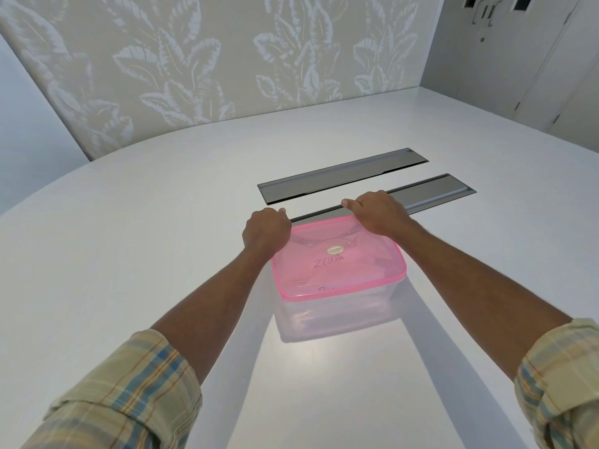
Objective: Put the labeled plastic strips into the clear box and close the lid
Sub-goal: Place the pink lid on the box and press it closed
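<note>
The clear box (337,315) is seen mid-table (162,222), its long axis laid roughly left to right, parallel to the grey slots (343,173). Its translucent pink lid (340,273), lettered "ZEBRA", is gripped at the far corners by the curled left hand (266,229) and right hand (377,212).

The box (337,315) is set on the table (129,238), near its middle, and the lid (340,273) is laid on top of it. Strips (327,263) are seen inside the box, under the lid. The lid's far left corner is gripped by the left hand (265,230), its far right corner by the right hand (376,212). Just behind the box a recessed panel (437,192) is let into the table, running off to the right; a second panel (340,175) is set farther back, alongside it. Behind the table a wall (194,59) is found, with cupboard doors (534,59) at the far right.
</note>
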### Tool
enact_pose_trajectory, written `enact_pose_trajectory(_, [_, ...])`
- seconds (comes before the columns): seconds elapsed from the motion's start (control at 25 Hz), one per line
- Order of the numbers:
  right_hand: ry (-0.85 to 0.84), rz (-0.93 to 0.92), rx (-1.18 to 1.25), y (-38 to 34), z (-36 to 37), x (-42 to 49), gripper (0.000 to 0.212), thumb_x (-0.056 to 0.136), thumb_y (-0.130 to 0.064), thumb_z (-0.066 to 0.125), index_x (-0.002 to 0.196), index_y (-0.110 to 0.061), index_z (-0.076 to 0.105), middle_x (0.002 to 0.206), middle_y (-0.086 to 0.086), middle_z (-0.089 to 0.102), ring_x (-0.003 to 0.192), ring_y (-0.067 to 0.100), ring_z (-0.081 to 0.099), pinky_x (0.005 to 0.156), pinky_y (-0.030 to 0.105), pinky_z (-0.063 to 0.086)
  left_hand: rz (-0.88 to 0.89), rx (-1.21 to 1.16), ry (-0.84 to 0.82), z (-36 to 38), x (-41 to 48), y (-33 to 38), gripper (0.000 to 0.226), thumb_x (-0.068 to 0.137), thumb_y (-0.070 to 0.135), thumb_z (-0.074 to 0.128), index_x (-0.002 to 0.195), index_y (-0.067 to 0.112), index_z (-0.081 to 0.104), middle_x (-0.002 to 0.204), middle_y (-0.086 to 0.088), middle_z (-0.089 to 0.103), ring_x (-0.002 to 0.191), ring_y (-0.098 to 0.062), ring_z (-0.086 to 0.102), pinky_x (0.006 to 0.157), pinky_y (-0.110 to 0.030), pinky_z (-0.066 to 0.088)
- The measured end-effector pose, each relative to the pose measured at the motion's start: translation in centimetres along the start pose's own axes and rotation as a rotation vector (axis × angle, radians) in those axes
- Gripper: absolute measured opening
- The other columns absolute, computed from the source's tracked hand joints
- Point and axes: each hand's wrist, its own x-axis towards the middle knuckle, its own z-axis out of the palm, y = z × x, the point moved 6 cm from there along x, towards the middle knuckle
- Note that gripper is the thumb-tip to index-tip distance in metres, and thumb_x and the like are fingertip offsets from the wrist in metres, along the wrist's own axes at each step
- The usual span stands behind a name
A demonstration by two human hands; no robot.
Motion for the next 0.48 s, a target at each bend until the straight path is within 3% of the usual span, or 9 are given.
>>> enact_pose_trajectory(0.24, [0.026,0.088,-0.163,0.49,0.23,0.21,0.077,0.101,-0.069,0.021,0.108,-0.013,0.074,0.117,0.017,0.071,0.108,0.038,0.064,0.077,0.040,0.039,-0.009,-0.004,-0.002,-0.15,-0.17,-0.06,0.041,0.106,0.038,0.034,0.086,0.011,0.059,0.090,-0.009,0.057,0.084,-0.034,0.054,0.075,-0.036,0.041])
enact_pose_trajectory(0.48, [0.028,0.080,-0.234,0.60,0.37,0.54,0.084,0.099,-0.070,0.016,0.110,-0.012,0.075,0.116,0.017,0.071,0.107,0.036,0.065,0.077,0.040,0.039,-0.015,-0.008,-0.005,-0.23,-0.36,0.00,0.039,0.106,0.039,0.035,0.087,0.013,0.058,0.087,-0.008,0.054,0.084,-0.033,0.053,0.075,-0.036,0.040])
